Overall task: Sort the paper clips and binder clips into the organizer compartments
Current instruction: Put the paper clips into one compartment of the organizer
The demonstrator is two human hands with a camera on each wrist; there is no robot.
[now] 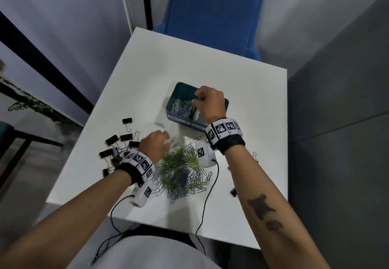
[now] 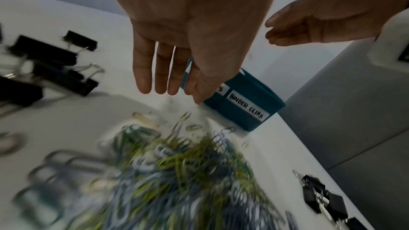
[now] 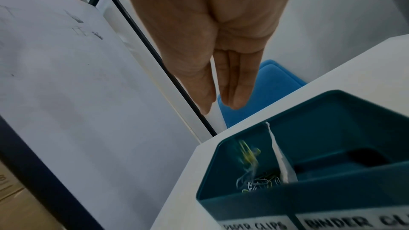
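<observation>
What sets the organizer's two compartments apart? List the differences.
Contents: the paper clips compartment holds coloured paper clips; the binder clips compartment shows none, only one dark shape I cannot identify.
Labels: one reads PAPER CLIPS, the other BINDER CLIPS.
Shared: both sit in the same teal organizer, split by a white divider.

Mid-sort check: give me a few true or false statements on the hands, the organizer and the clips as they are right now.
1. The right hand is above the teal organizer. True.
2. The left hand has a grip on a binder clip. False: its fingers are straight and empty over the paper clip pile.
3. The paper clips compartment is empty. False: it holds clips.
4. Black binder clips lie on the table. True.
</observation>
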